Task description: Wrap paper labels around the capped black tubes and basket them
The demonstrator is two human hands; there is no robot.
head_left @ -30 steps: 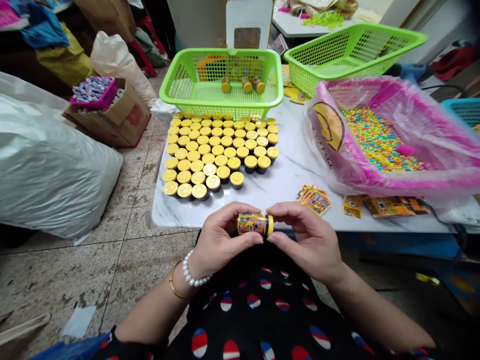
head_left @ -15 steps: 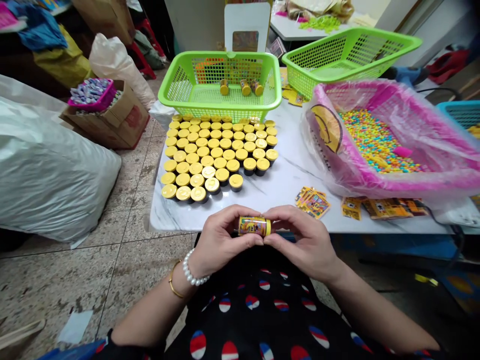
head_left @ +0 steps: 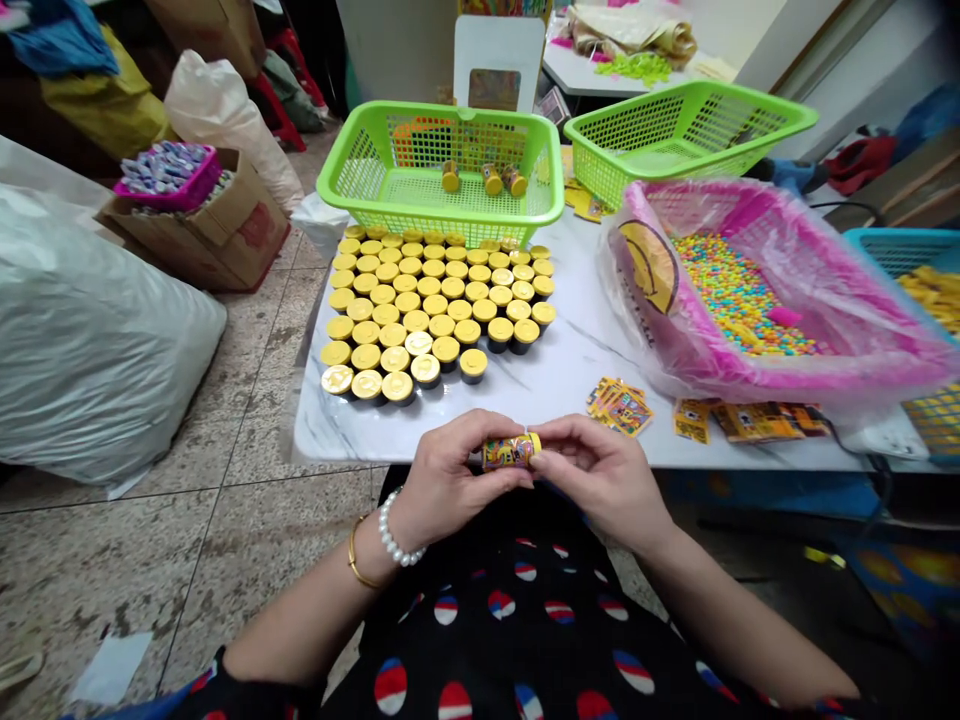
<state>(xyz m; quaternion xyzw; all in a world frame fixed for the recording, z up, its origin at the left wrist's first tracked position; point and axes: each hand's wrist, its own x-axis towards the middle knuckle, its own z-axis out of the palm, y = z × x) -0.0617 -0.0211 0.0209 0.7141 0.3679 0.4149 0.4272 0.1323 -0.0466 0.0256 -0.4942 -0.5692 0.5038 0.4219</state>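
Note:
Both hands are closed around one small candy jar (head_left: 508, 453), which lies on its side just off the table's front edge. It has a colourful printed label and a yellow lid at its right end. My left hand (head_left: 457, 470) grips the body between thumb and fingers. At the lid end, my right hand (head_left: 600, 475) pinches with thumb and fingertips. Beyond them stand rows of dark jars with yellow lids (head_left: 405, 302), packed close together on the white marbled table (head_left: 570, 330). A small pile of printed labels (head_left: 621, 407) lies right of the hands.
Behind the jars sits a green basket (head_left: 442, 215) with three jars inside; another green basket (head_left: 600, 170) is tilted beside it. A plastic-lined pink basket (head_left: 750, 380) holds colourful candies (head_left: 720, 290). More printed labels (head_left: 765, 420) lie at the front edge. White sacks (head_left: 97, 340) stand left.
The jar has turned about its length, so a different part of its label faces up. Both hands stay on it in nearly the same place; the camera view has shifted slightly.

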